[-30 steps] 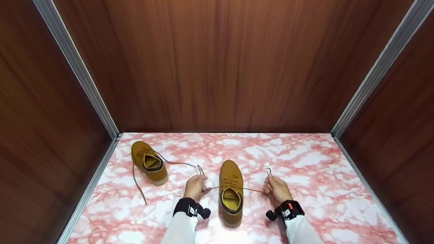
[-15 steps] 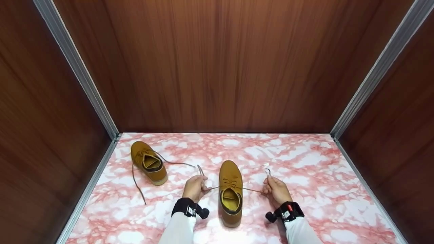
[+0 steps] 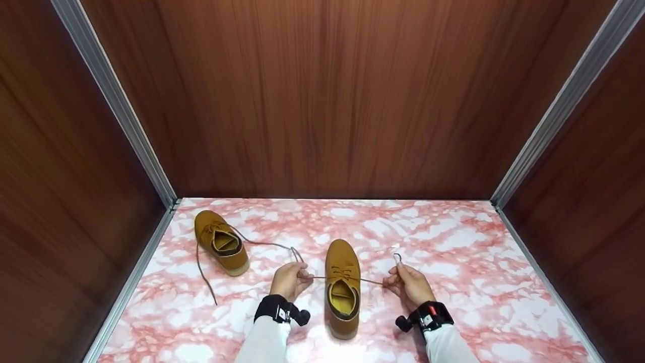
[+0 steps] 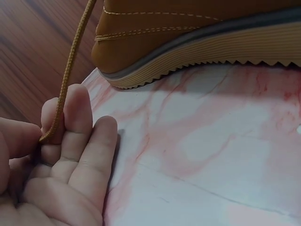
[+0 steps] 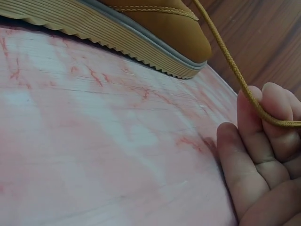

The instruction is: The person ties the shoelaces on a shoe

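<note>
A tan lace-up shoe (image 3: 342, 252) stands between the hands, toe pointing away. Its left lace (image 3: 320, 277) runs to my left hand (image 3: 289, 280), which pinches it between thumb and fingers. On the other side, my right hand (image 3: 413, 285) pinches the right lace (image 3: 372, 281), and a short dark end curls up beyond the fingertips. Both laces are drawn out sideways from the eyelets. Close up in the left wrist view, the woven lace (image 4: 70, 66) passes over the fingers to the thumb. In the right wrist view, the lace (image 5: 228, 54) bends across the fingertips.
A matching shoe (image 3: 234, 259) sits at the back left, its laces loose; one trails toward my left hand. The table (image 3: 453, 237) has a red-and-white marbled top. Brown wood-grain panels (image 3: 332, 101) with metal corner strips enclose it on three sides.
My right hand's lower fingers have spread and shifted slightly left along the lace. The left hand's lower fingers have come up a little, and the lace there now runs level. The shoes stay put.
</note>
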`<state>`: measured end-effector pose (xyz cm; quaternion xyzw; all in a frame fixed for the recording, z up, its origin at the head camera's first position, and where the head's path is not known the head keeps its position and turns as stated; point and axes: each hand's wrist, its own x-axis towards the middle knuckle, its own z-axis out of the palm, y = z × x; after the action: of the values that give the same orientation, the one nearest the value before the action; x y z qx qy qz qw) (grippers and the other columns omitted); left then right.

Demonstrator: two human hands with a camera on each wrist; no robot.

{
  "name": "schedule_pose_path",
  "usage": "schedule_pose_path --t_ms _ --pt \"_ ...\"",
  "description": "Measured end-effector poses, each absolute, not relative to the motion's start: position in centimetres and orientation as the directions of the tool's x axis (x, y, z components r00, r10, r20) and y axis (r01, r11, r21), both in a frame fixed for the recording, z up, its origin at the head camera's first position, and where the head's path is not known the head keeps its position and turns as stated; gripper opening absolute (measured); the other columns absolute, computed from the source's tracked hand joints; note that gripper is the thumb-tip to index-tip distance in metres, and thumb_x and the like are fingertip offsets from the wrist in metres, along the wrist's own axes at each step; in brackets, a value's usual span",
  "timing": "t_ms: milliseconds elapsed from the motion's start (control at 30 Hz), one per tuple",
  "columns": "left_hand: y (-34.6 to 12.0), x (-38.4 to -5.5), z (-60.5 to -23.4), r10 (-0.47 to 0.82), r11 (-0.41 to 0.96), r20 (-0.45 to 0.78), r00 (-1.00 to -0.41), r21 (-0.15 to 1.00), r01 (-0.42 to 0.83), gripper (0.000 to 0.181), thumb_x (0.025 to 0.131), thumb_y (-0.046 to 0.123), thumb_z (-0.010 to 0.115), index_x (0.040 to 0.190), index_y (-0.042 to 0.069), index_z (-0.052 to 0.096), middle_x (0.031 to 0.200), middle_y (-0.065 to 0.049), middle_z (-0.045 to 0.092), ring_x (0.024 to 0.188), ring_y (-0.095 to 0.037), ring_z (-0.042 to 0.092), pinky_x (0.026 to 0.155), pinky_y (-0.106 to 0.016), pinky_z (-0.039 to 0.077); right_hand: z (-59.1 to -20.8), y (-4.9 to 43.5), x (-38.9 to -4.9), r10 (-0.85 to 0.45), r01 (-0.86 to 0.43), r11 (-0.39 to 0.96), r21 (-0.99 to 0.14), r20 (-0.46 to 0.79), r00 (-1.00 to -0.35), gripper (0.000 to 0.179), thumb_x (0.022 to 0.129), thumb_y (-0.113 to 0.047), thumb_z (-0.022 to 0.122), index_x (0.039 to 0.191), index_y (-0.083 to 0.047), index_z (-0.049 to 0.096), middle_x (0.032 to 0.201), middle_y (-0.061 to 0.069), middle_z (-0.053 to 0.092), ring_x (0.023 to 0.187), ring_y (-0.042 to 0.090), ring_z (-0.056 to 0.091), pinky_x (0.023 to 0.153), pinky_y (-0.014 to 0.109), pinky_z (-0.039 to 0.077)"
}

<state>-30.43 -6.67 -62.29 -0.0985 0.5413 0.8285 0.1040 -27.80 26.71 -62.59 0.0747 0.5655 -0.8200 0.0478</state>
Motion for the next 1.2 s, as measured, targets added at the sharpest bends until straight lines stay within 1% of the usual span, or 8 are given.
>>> schedule_pose_path --t_ms 133,333,433,667,867,967,1067,1200 --pt "-6.4 -30.6 -62.4 0.042 -0.364 -0.278 -0.96 0.89 -0.274 0.016 0.104 0.007 0.052 0.106 -0.008 0.059 0.077 -0.002 0.057 0.078 -0.019 0.07 0.087 -0.04 0.063 -62.4 26.5 -27.7 0.025 0.161 -0.359 -0.919 -0.182 -0.983 0.037 0.113 -0.025 0.044 0.092 -0.005 0.066 0.075 0.006 0.073 0.082 0.02 0.074 0.092 0.044 0.063" --pt "-6.1 -30.4 -62.2 0.026 -0.309 -0.273 -0.962 0.913 -0.267 0.015 0.102 0.009 0.056 0.099 -0.005 0.058 0.076 -0.001 0.058 0.078 -0.018 0.07 0.091 -0.043 0.063 -62.4 26.4 -28.0 0.031 0.168 -0.34 -0.925 -0.189 -0.981 0.035 0.113 -0.024 0.045 0.092 -0.005 0.066 0.072 0.004 0.071 0.079 0.019 0.074 0.09 0.043 0.064" --pt "-6.1 -30.3 -61.9 0.03 -0.296 -0.272 -0.962 0.917 -0.269 0.014 0.101 0.009 0.057 0.098 -0.004 0.057 0.077 -0.002 0.059 0.078 -0.017 0.07 0.09 -0.04 0.063 -62.1 26.2 -28.2 0.041 0.183 -0.304 -0.935 -0.204 -0.978 0.033 0.113 -0.023 0.046 0.093 -0.005 0.066 0.071 0.003 0.071 0.077 0.018 0.074 0.087 0.042 0.064" --pt "-6.2 -30.2 -61.8 0.063 -0.296 -0.251 -0.966 0.919 -0.258 0.018 0.102 0.009 0.055 0.104 -0.008 0.058 0.079 -0.003 0.062 0.079 -0.015 0.071 0.086 -0.034 0.063 -61.5 25.9 -28.3 0.058 0.217 -0.225 -0.95 -0.235 -0.97 0.032 0.111 -0.028 0.051 0.095 -0.005 0.066 0.071 0.002 0.071 0.075 0.017 0.074 0.084 0.039 0.065" --pt "-6.1 -30.2 -61.9 0.086 -0.299 -0.247 -0.965 0.918 -0.262 0.026 0.104 0.011 0.055 0.114 -0.013 0.059 0.09 -0.008 0.071 0.086 -0.015 0.073 0.092 -0.034 0.063 -60.6 26.1 -28.2 0.022 0.235 -0.153 -0.96 -0.241 -0.97 0.033 0.111 -0.031 0.051 0.102 -0.003 0.066 0.077 0.001 0.073 0.078 0.019 0.075 0.085 0.04 0.065" --pt "-6.1 -30.3 -61.7 0.111 -0.3 -0.238 -0.965 0.918 -0.261 0.031 0.104 0.011 0.057 0.119 -0.015 0.057 0.095 -0.01 0.074 0.087 -0.013 0.071 0.094 -0.034 0.062 -59.9 26.3 -28.2 0.002 0.242 -0.084 -0.967 -0.243 -0.97 0.034 0.112 -0.029 0.05 0.106 0.0 0.065 0.08 0.001 0.073 0.08 0.019 0.075 0.086 0.041 0.064" --pt "-6.2 -30.4 -61.5 0.151 -0.298 -0.232 -0.961 0.916 -0.268 0.029 0.104 0.01 0.057 0.118 -0.016 0.056 0.094 -0.008 0.071 0.085 -0.012 0.067 0.092 -0.033 0.062 -59.3 26.5 -28.3 -0.021 0.237 -0.001 -0.971 -0.237 -0.971 0.035 0.112 -0.028 0.049 0.107 0.003 0.064 0.082 0.001 0.072 0.08 0.018 0.075 0.087 0.041 0.064" --pt "-6.5 -30.5 -60.9 0.183 -0.258 -0.226 -0.957 0.928 -0.268 0.03 0.106 0.009 0.055 0.118 -0.019 0.057 0.091 -0.006 0.068 0.084 -0.012 0.066 0.092 -0.034 0.062 -58.3 26.9 -28.5 -0.033 0.205 0.125 -0.971 -0.211 -0.977 0.037 0.112 -0.028 0.049 0.108 0.006 0.065 0.083 0.0 0.07 0.08 0.017 0.076 0.083 0.041 0.065"
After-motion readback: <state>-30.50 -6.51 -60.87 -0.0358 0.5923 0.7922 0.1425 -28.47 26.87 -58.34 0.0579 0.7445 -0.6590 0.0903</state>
